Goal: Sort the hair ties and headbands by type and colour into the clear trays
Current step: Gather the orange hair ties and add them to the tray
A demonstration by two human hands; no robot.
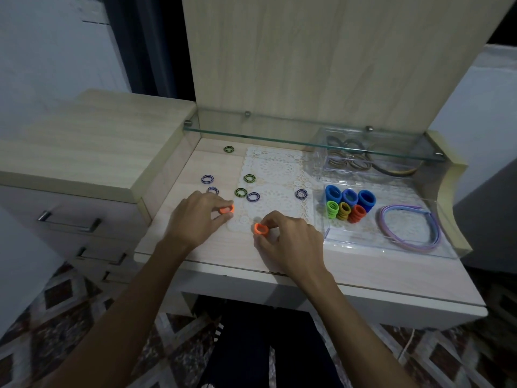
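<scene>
My left hand (195, 217) pinches an orange hair tie (226, 210) at the edge of the lace mat. My right hand (288, 236) pinches a second orange hair tie (260, 228) just above the desk. Loose purple ties (207, 179) and green ties (240, 192) lie scattered beyond my hands. The near clear tray (391, 245) at the right holds rows of blue ties (349, 196), green, yellow and orange ties (357, 214), and purple headbands (408, 228). A far clear tray (363, 163) under the glass shelf holds dark ties and a headband.
A glass shelf (279, 135) overhangs the back of the desk. A white lace mat (277, 169) covers the desk's middle. A raised drawer unit (84, 152) stands to the left. The desk's front edge (307, 278) runs below my wrists.
</scene>
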